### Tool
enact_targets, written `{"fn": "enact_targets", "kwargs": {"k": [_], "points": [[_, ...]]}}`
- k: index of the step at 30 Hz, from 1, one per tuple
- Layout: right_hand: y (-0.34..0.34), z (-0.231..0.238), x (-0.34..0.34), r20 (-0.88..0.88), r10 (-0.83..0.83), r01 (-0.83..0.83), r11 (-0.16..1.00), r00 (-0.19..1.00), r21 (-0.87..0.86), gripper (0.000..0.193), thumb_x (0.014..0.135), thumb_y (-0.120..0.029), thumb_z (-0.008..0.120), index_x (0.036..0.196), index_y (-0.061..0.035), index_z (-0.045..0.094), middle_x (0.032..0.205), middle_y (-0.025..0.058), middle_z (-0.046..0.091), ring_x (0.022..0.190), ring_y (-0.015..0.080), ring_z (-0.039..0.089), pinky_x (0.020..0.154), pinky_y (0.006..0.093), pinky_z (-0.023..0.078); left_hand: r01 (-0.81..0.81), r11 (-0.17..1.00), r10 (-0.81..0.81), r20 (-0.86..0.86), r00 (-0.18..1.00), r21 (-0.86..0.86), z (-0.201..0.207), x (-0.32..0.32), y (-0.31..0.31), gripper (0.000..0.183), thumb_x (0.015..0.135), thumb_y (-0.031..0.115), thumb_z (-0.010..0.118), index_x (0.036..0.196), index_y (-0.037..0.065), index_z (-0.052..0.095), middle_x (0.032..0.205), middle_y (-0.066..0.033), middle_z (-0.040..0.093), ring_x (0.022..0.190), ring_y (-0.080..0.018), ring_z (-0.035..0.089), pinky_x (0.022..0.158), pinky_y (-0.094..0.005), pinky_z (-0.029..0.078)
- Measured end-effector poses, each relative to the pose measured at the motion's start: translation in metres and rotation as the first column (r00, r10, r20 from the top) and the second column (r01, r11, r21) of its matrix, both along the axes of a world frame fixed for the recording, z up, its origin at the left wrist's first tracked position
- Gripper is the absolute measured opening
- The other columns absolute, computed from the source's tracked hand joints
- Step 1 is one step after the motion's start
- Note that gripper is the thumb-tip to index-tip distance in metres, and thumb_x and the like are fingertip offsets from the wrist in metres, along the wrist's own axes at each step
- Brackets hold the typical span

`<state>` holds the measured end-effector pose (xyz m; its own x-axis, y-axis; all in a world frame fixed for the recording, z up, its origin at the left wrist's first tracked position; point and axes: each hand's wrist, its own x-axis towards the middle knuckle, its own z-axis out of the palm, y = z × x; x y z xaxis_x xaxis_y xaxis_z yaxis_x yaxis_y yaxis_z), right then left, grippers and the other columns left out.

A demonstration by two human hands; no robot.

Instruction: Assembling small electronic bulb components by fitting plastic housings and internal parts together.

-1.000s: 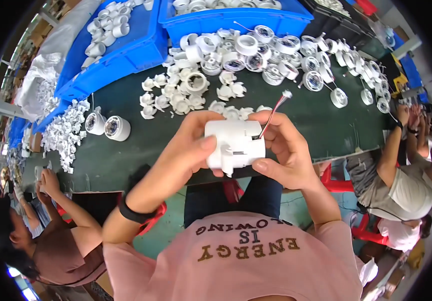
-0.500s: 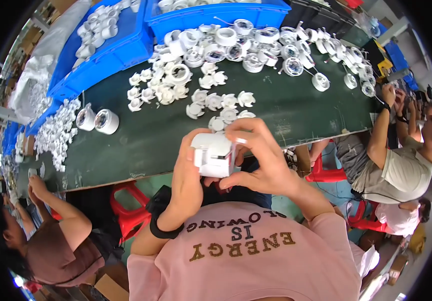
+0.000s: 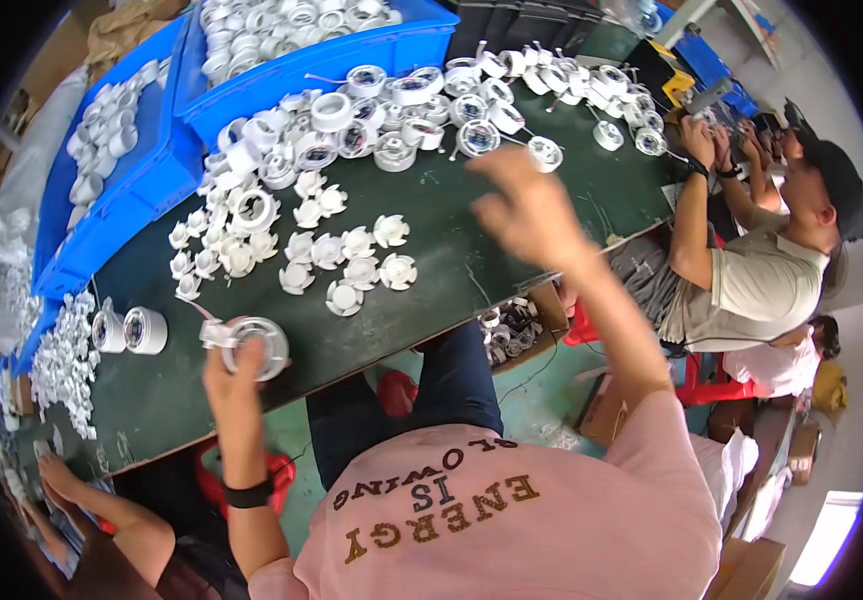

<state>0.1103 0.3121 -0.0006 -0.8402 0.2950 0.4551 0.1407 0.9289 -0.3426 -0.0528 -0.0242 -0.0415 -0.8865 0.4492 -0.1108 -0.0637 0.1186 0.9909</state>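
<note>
In my left hand, at the near table edge, is a white cylindrical housing with a ringed round face and a small side block; my thumb lies across it. My right hand hovers over the table at the right, fingers apart and a little blurred, with nothing seen in them. Closest to it is a round white unit with a clear face. Many similar wired units are heaped behind. White fan-shaped pieces lie between my hands. Two white cylinders stand left of the held housing.
Blue bins of white rings line the far side, beside a black bin. Small white parts are piled at the left. A carton of parts sits below the table edge. Co-workers sit left and right.
My hands have parted. The left carries the white housing leftward and down to the table edge; the right has let go and reached out to the far right. The view has shifted right.
</note>
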Motion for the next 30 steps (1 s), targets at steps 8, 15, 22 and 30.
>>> {"fn": "enact_targets", "kwargs": {"k": [8, 15, 22, 30], "points": [[0.168, -0.046, 0.028, 0.31, -0.15, 0.156, 0.988, 0.939, 0.008, 0.069, 0.063, -0.011, 0.067, 0.13, -0.0109, 0.048, 0.108, 0.022, 0.056, 0.101, 0.0371, 0.054, 0.089, 0.0423, 0.045, -0.021, 0.947, 0.027, 0.012, 1.0, -0.321, 0.02, -0.083, -0.06, 0.041, 0.084, 0.039, 0.059, 0.102, 0.003, 0.057, 0.073, -0.0028, 0.062, 0.05, -0.0093, 0.058, 0.04, -0.0192, 0.027], [0.072, 0.006, 0.03, 0.347, -0.441, 0.389, 0.896, 0.828, 0.212, 0.054, 0.065, -0.036, 0.071, 0.114, -0.0172, 0.058, 0.091, 0.0192, 0.063, 0.088, 0.0341, 0.063, 0.077, 0.0421, 0.051, -0.119, 0.929, 0.093, -0.092, 0.991, -0.35, -0.014, -0.131, -0.103, 0.039, 0.088, 0.039, 0.06, 0.1, 0.003, 0.067, 0.071, 0.0074, 0.054, 0.052, 0.0005, 0.035, 0.044, -0.019, 0.019], [0.099, -0.018, 0.012, 0.396, -0.347, 0.514, 0.713, 0.85, -0.477, 0.051, 0.077, -0.032, 0.075, 0.112, -0.0028, 0.052, 0.089, 0.0122, 0.063, 0.084, 0.0187, 0.063, 0.066, 0.0314, 0.054, -0.247, 0.846, 0.212, -0.128, 0.969, -0.473, -0.03, -0.188, -0.13, 0.039, 0.09, 0.04, 0.057, 0.09, 0.002, 0.067, 0.067, 0.0031, 0.053, 0.055, -0.0049, 0.042, 0.048, -0.0228, 0.028], [0.084, 0.004, 0.009, 0.258, -0.387, 0.452, 0.846, 0.885, -0.283, 0.037, 0.081, -0.03, 0.073, 0.093, 0.0006, 0.055, 0.075, 0.0049, 0.06, 0.068, 0.0097, 0.06, 0.06, 0.0229, 0.05, -0.474, 0.879, 0.278, -0.748, 0.602, -0.056, -0.016, -0.081, -0.102, 0.032, 0.092, 0.013, 0.056, 0.122, 0.001, 0.052, 0.114, -0.0094, 0.054, 0.098, -0.0173, 0.052, 0.082, -0.0286, 0.042]]}}
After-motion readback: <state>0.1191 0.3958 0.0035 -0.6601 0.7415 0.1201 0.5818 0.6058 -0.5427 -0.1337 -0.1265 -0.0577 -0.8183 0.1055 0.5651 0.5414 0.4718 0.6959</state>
